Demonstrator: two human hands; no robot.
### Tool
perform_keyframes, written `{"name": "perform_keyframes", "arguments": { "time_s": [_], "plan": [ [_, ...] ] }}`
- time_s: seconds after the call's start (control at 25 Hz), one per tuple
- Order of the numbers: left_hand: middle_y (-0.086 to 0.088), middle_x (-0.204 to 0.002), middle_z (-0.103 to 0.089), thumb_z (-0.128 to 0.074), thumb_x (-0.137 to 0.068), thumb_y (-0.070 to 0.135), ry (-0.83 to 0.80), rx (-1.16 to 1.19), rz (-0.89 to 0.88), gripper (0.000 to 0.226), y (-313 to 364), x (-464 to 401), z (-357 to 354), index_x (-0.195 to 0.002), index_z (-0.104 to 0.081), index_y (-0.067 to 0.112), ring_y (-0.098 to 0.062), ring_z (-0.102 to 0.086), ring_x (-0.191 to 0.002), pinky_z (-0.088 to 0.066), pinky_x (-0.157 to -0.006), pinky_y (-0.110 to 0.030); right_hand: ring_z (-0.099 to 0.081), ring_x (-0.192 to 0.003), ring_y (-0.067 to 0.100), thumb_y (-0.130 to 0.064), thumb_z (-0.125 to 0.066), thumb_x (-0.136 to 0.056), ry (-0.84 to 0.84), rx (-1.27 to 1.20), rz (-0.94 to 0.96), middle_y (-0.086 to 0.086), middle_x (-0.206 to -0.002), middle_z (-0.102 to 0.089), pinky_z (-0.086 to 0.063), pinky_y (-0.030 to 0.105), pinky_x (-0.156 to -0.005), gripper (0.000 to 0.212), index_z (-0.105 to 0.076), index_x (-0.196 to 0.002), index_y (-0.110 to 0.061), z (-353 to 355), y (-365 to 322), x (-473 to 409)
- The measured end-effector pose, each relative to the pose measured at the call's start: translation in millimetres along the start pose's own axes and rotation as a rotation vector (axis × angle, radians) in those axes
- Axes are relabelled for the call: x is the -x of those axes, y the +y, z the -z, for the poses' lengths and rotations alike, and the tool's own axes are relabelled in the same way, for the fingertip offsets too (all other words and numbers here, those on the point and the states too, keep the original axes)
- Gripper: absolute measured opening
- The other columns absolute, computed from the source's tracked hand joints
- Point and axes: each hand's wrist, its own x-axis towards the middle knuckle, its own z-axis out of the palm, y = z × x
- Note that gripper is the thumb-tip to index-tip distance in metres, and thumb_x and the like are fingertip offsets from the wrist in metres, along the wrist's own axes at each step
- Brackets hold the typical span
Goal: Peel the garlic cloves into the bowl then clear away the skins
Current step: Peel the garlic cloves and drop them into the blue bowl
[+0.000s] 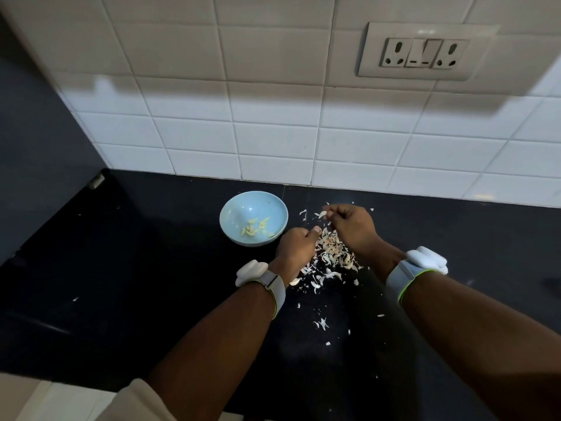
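A light blue bowl (253, 218) stands on the black counter (136, 268) near the tiled wall, with several peeled yellowish garlic cloves (254, 229) inside. To its right lies a heap of papery garlic skins (332, 253). My right hand (352, 227) hovers over the heap and pinches a small pale piece of garlic or skin (322, 214) at its fingertips. My left hand (296, 247) sits at the heap's left edge with fingers curled; whether it holds anything is hidden.
Loose skin flakes (322, 323) are scattered on the counter towards me. White wall tiles (273, 132) rise behind the counter, with a socket plate (425, 53) at the upper right. A dark panel (36, 147) closes off the left side.
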Motion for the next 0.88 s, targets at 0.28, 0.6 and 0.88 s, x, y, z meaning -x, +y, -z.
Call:
{"name": "perform_keyframes", "arguments": {
  "time_s": [0.28,0.6,0.88],
  "plan": [
    [-0.019,-0.068,-0.063,-0.056,-0.099,0.034,-0.061,0.045,0.032,0.039,-17,4,15,-0.070,-0.059,0.007,-0.025,-0.057,-0.062,-0.054,-0.069,-0.044,-0.061,-0.066,-0.007,-0.013,-0.071,-0.092,-0.248,0.153,0.185,-0.010,-0.086,-0.073,-0.049,0.014,-0.068,0.014,-0.079,-0.100,-0.020,-49,-35,-11],
    [-0.010,-0.070,-0.061,-0.055,-0.101,0.032,-0.097,0.091,0.047,0.036,-31,5,34,-0.073,-0.057,0.010,-0.022,-0.057,-0.064,-0.046,-0.065,-0.032,-0.071,-0.064,0.009,-0.026,-0.059,-0.101,-0.231,0.215,0.175,-0.006,-0.074,-0.075,-0.056,0.025,-0.069,0.020,-0.075,-0.092,-0.021,-59,-32,-11],
    [-0.006,-0.068,-0.063,-0.054,-0.103,0.023,0.017,0.080,0.059,0.031,-39,13,38,-0.083,-0.067,0.003,-0.015,-0.052,-0.056,-0.043,-0.062,-0.027,-0.067,-0.089,0.013,-0.015,-0.065,-0.091,-0.387,0.405,0.144,-0.010,-0.096,-0.072,-0.054,0.033,-0.090,0.020,-0.072,-0.102,-0.030,-30,8,1]
  ]
}}
